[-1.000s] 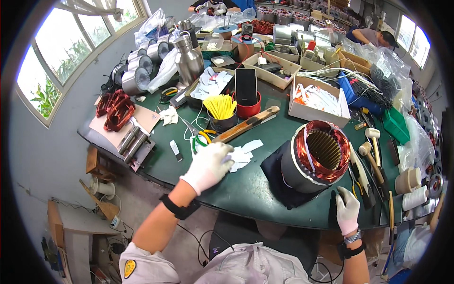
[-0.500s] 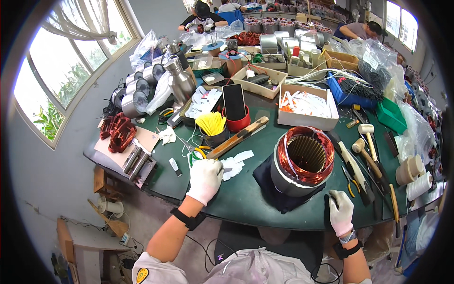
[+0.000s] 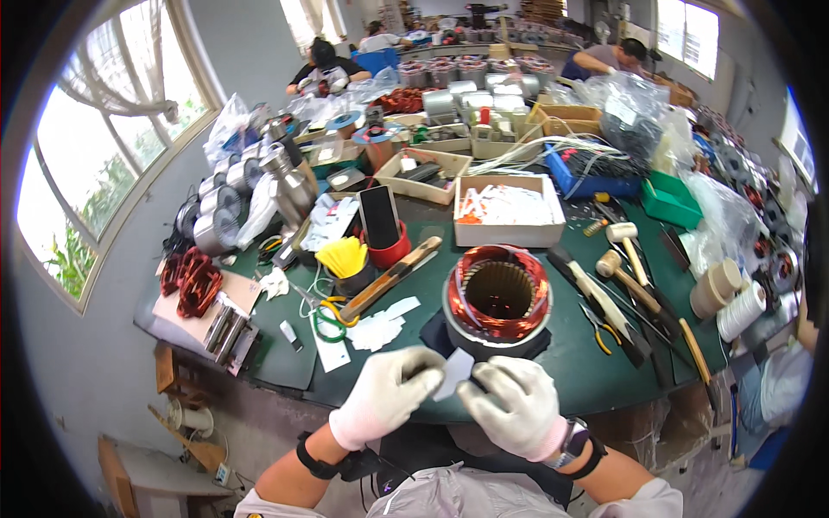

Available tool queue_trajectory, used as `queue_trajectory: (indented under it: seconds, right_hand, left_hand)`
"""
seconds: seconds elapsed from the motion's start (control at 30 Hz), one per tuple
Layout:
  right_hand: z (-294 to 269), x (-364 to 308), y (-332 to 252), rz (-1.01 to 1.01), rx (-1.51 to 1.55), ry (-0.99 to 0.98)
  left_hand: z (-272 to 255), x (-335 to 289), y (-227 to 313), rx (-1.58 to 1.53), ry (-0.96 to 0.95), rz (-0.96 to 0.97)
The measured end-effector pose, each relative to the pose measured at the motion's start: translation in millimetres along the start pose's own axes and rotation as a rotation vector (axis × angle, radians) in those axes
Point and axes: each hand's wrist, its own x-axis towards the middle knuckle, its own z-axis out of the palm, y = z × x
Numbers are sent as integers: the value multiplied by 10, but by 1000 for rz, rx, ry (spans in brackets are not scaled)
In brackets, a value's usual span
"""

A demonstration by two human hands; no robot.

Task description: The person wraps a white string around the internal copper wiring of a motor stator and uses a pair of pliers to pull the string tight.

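Observation:
Both my hands, in white gloves, are close together over the table's near edge. Between them is a small white slip of insulating paper (image 3: 454, 373), tilted up. My left hand (image 3: 389, 393) pinches its left edge, while the fingers of my right hand (image 3: 516, 404) are closed on its right edge. Just beyond stands a motor stator (image 3: 499, 331), upright on a dark cloth (image 3: 434, 335), with copper windings (image 3: 528, 304) ringing its slotted bore. To its left lie loose white paper pieces (image 3: 382, 326), a long white strip (image 3: 332, 352) and scissors with green and orange handles (image 3: 332, 323).
Left of the stator are a wooden stick tool (image 3: 393, 278), yellow strips (image 3: 344, 255) in a dark cup and a phone (image 3: 378, 217). A box of white slips (image 3: 509, 229) stands behind. On the right lie pliers (image 3: 600, 330), mallets (image 3: 629, 278) and thread spools (image 3: 741, 312). Other people work far back.
My left hand has come right from beside the loose papers, and my right hand has come left from the table edge. A white slip is now held between them. The view has shifted.

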Motion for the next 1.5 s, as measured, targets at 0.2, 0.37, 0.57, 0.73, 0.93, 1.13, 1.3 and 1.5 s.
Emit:
queue_trajectory:
  seconds: [0.2,0.37,0.57,0.73,0.93,1.13,1.3,1.5]
  right_hand:
    - [-179,-289,48,174,84,-51]
    - [-358,-308,55,1058,595,157]
    - [-380,-384,145,1092,567,194]
    - [-315,-270,207,1236,582,189]
    - [-216,-171,315,1144,428,169]
    - [-136,-36,496,1045,226,152]
    - [66,71,728,946,84,196]
    - [-113,221,1166,931,263,-25]
  left_hand:
    - [155,125,24,106,18,180]
    - [-181,1018,35,517,70,680]
    - [-199,1083,-120,424,17,580]
    - [87,944,-167,453,177,584]
    - [241,698,91,820,310,575]
    - [-12,1197,177,537,289,608]
    - [-127,1853,-88,105,90,458]
    - [-142,2203,6,-26,-215,350]
